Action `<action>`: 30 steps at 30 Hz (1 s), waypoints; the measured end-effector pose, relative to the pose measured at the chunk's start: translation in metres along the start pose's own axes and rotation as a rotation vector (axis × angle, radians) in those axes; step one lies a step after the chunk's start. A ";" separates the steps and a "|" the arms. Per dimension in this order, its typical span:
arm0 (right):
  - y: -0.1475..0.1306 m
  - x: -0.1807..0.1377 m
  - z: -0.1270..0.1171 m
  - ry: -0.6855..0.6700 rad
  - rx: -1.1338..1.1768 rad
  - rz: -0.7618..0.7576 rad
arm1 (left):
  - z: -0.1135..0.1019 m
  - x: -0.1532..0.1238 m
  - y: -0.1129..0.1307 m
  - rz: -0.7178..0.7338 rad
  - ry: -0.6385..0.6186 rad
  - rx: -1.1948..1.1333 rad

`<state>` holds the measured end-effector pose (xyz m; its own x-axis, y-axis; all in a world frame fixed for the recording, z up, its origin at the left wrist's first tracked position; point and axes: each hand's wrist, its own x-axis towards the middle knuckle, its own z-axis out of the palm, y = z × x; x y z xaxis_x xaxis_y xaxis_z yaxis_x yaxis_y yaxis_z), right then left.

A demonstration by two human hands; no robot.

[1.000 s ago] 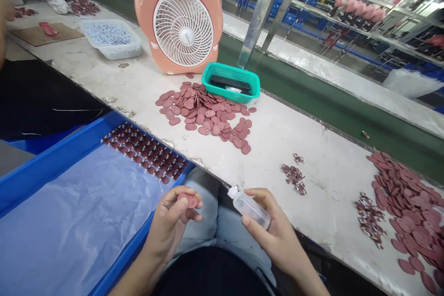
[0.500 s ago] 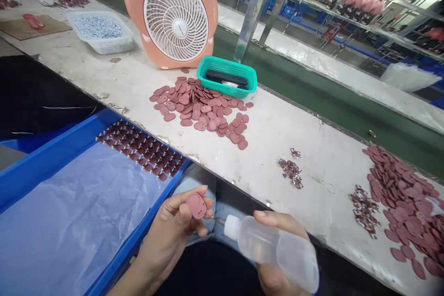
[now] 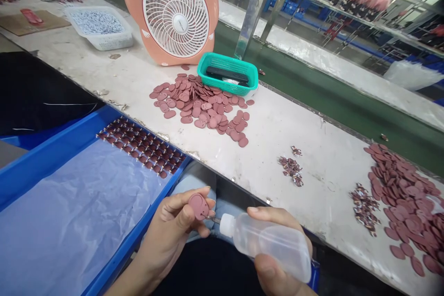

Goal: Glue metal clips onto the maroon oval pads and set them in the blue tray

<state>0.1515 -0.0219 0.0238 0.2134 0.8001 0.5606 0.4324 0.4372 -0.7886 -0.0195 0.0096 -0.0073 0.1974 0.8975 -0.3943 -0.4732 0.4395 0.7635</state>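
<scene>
left hand [image 3: 173, 231] was closed on a small reddish-brown disc [image 3: 199, 206], pinched betw. thumb & fingertips, flat face up, well out in front of the pink fan [image 3: 173, 14] and off the near edge of the bench [image 3: 277, 125], over the person's lap. right hand [image 3: 277, 217] was wrapped tight round a clear squeeze bottle [image 3: 270, 245], lying nearly level, thin nozzle aimed at the disc's lower edge & about touching it; couldn't tell if anything came out. right in front of the fan lay a loose pile of same discs [image 3: 201, 106], w/ a teal basket [image 3: 225, 88] just to the fan's right. nearer than the fan & to its left, a blue tray [image 3: 45, 162] held rows of small dark pieces [image 3: 142, 145] along its far end. far right of the fan sat another heap of discs [image 3: 405, 194]
</scene>
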 end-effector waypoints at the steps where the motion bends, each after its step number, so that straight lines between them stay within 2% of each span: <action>1: -0.001 0.000 0.000 0.008 0.000 -0.005 | 0.000 -0.001 0.001 -0.007 -0.003 0.000; 14: -0.006 0.006 0.001 0.032 -0.066 -0.062 | 0.002 -0.002 0.003 -0.022 -0.039 -0.022; 18: -0.005 0.003 0.000 0.070 -0.030 -0.030 | 0.002 -0.002 0.004 -0.018 -0.025 -0.032; 22: -0.005 0.006 -0.001 0.016 -0.038 -0.040 | 0.001 -0.001 0.004 0.008 -0.037 -0.027; 25: -0.007 0.008 -0.001 0.029 -0.088 -0.063 | 0.001 -0.002 0.004 0.017 -0.047 -0.021; 30: -0.005 0.004 -0.002 -0.009 -0.034 -0.005 | 0.000 -0.002 0.003 0.026 -0.055 -0.006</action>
<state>0.1522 -0.0223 0.0305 0.2035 0.8016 0.5621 0.4627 0.4272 -0.7768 -0.0215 0.0092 -0.0040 0.2323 0.9092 -0.3455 -0.4838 0.4162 0.7699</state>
